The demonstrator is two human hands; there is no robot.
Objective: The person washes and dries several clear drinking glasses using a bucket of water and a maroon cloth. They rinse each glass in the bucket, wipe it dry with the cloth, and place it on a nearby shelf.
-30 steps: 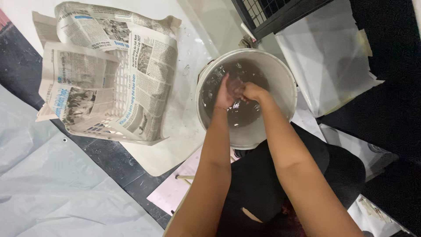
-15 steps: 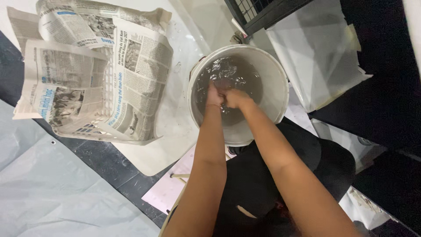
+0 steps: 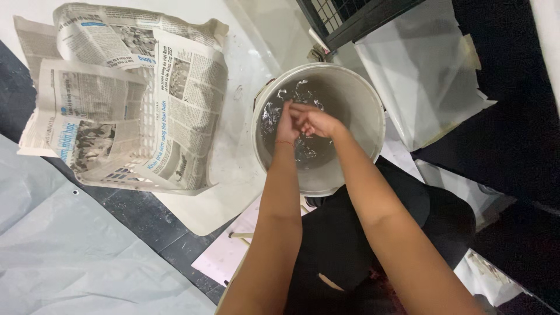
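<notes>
white bucket (image 3: 373,111) on papered floor, dark wet pulp (image 3: 309,149) inside. since a second ago, left hand (image 3: 287,125) and right hand (image 3: 318,121) have lifted above the pulp, fingers loosely curled together, grip unclear. newspaper-lined basket (image 3: 140,116) alongside, well apart.

Both hands (image 3: 303,123) inside bucket (image 3: 356,96); newspaper-lined basket (image 3: 125,105) left of bucket; plastic sheet (image 3: 426,70) right.
</notes>
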